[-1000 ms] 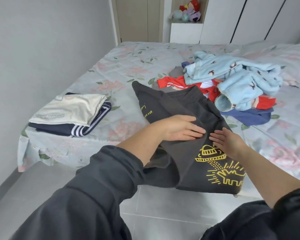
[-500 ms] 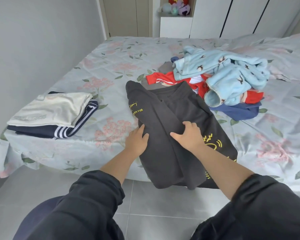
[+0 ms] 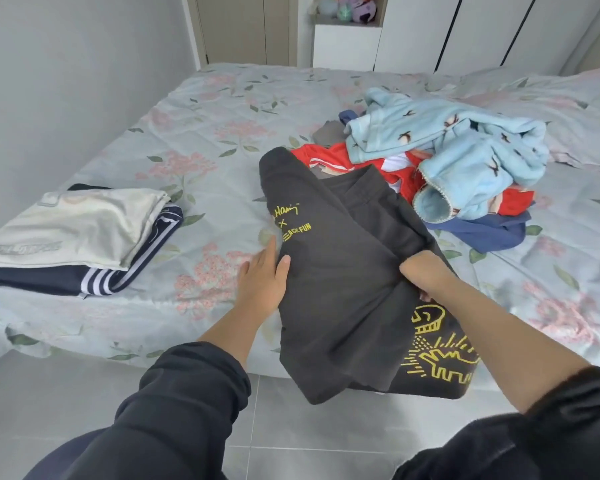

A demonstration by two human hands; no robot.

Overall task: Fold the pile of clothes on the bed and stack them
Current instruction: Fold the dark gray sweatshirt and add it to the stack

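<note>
Near edge of the floral-sheeted bed [image 3: 205,140]: dark grey cotton garment with yellow print [image 3: 343,278] overhangs at 6 o'clock. Grip: right hand [image 3: 426,275] clamps a bunched fold; left hand [image 3: 262,282] has its thumb on the 9 o'clock edge, pinch or press, can't tell. Risk: overhang could drag it floorward; far end could snag the red garment [image 3: 404,180] at 1 o'clock.

Fingers of the right hand [image 3: 426,275] lie hidden under the dark garment [image 3: 336,289].
</note>
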